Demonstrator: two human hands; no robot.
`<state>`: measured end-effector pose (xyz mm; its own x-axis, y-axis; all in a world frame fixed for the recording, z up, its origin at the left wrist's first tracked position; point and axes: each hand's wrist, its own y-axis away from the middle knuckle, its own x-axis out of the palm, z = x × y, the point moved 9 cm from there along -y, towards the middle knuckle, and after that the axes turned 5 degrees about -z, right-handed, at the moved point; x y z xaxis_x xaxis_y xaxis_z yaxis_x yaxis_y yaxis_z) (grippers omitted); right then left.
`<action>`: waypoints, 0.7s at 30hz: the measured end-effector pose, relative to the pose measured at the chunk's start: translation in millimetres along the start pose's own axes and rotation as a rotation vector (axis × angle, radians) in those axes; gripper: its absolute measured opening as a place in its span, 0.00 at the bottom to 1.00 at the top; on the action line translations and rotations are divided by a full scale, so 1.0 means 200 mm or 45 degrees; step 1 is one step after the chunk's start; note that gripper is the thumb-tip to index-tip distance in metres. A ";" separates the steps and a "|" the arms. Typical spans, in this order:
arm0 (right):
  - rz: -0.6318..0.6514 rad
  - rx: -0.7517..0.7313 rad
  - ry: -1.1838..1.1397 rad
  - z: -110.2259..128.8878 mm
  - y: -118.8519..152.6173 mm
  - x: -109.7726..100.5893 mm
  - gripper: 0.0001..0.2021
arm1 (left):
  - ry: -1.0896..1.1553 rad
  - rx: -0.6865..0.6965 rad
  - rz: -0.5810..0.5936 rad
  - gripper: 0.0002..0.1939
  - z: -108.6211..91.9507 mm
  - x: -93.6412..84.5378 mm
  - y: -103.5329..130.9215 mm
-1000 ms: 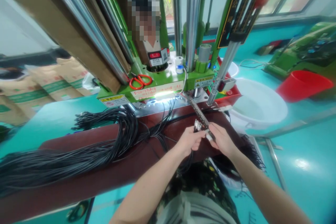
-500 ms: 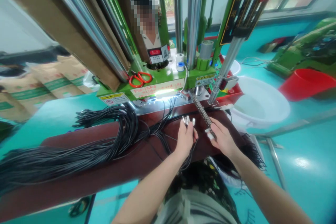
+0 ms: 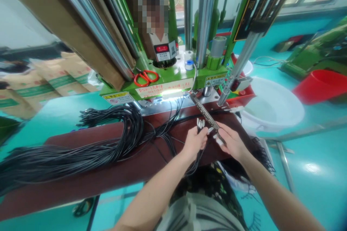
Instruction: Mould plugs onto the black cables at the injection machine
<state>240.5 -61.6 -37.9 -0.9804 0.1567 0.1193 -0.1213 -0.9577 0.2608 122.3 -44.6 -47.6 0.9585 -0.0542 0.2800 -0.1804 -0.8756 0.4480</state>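
A: While the slotted bar (image 3: 204, 112) slants across the worktop (image 3: 130, 169), where's its near end?
B: In the right hand (image 3: 231, 140), gripped.
A: Left hand (image 3: 195, 140)?
B: Just left of the bar, holding clustered metal tips (image 3: 200, 124). Black cable bundle (image 3: 108, 151) lies farther left.

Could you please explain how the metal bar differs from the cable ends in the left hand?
The metal bar is one long, straight piece; the cable ends are several short, bunched tips. The metal bar looks darker, whereas the cable ends look bright silver. Both are held: the bar by the right hand, the ends by the left hand.
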 end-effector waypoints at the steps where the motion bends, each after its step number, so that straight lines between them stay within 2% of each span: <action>1: -0.003 -0.003 0.012 0.00 0.00 0.00 0.25 | 0.011 -0.003 0.003 0.18 -0.01 0.00 0.00; 11: -0.037 -0.003 0.011 0.00 0.01 0.00 0.25 | -0.049 0.063 0.084 0.19 -0.03 0.03 0.01; 18: 0.017 -0.136 0.333 0.03 0.02 0.02 0.27 | -0.034 0.189 0.053 0.18 -0.03 0.00 0.00; 21: 0.033 -0.121 0.320 0.03 0.02 0.03 0.26 | -0.057 0.243 0.047 0.18 -0.04 -0.02 0.00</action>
<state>234.8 -62.9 -30.8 -0.9897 0.0780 -0.1201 -0.0977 -0.9809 0.1682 117.4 -41.1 -41.9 0.9617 -0.1055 0.2530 -0.1744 -0.9475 0.2679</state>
